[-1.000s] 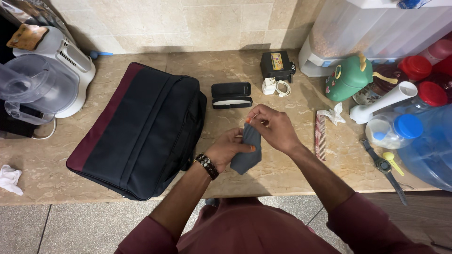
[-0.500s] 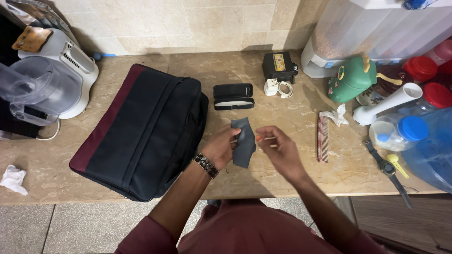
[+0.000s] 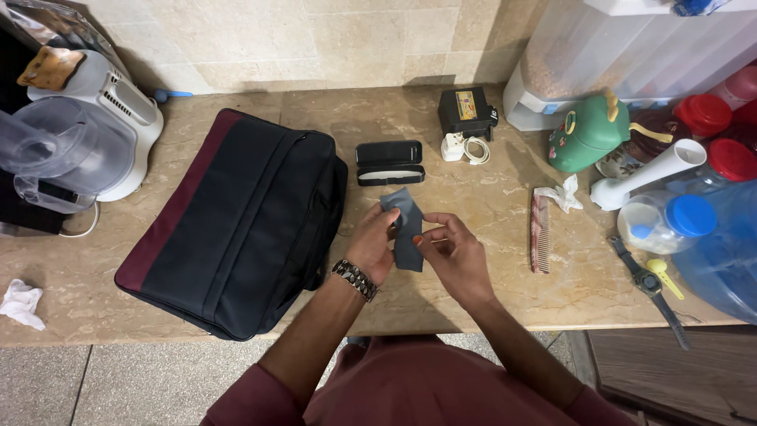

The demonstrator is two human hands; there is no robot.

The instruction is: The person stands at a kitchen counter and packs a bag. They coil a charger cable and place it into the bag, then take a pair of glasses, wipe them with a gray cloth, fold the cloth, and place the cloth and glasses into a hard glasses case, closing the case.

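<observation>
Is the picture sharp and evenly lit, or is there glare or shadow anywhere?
Head view: mostly sharp; soft, even light on the marble counter. Faint shadow under the left hand and grey cloth. Mild sheen on the blue bottle. Edges bow slightly, a wide-lens effect.

Beige marble counter, dark laptop bag, open black case, comb, wristwatch, crumpled tissue
</observation>
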